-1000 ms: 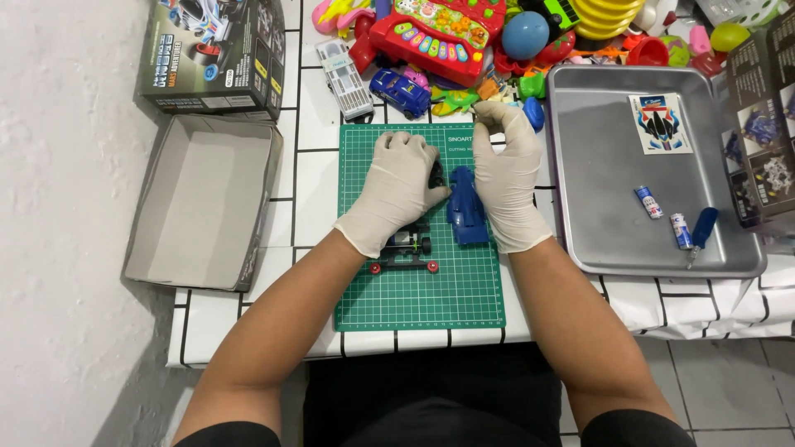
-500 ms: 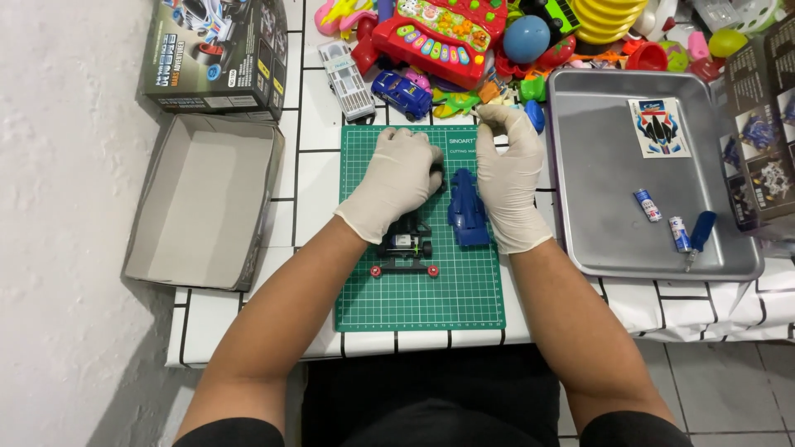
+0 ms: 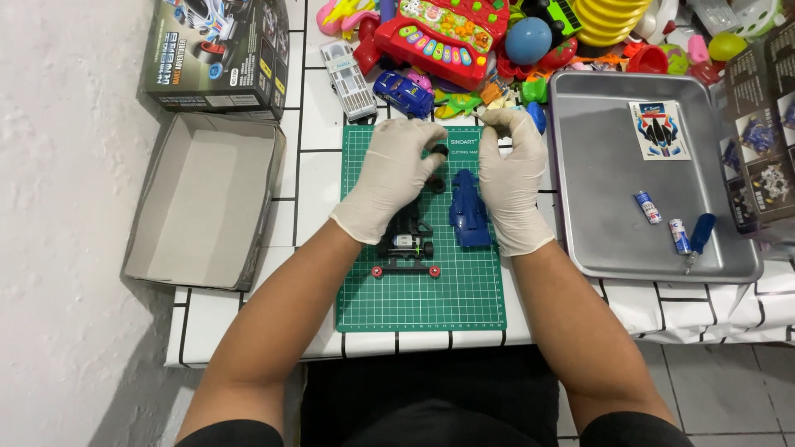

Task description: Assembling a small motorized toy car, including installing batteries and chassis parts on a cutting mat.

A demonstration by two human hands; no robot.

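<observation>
White-gloved left hand (image 3: 396, 175): grip pinched shut on small black wheel (image 3: 438, 151) | right hand (image 3: 509, 174): fingers curled, contents indiscernible | black chassis (image 3: 407, 244) and blue car body (image 3: 469, 211): lying on green cutting mat (image 3: 431, 298), on surface.

you're at a home hobby table, white tiled top (image 3: 319, 178), green cutting mat (image 3: 414, 302), toy pile (image 3: 464, 37), metal tray (image 3: 604, 215)
</observation>
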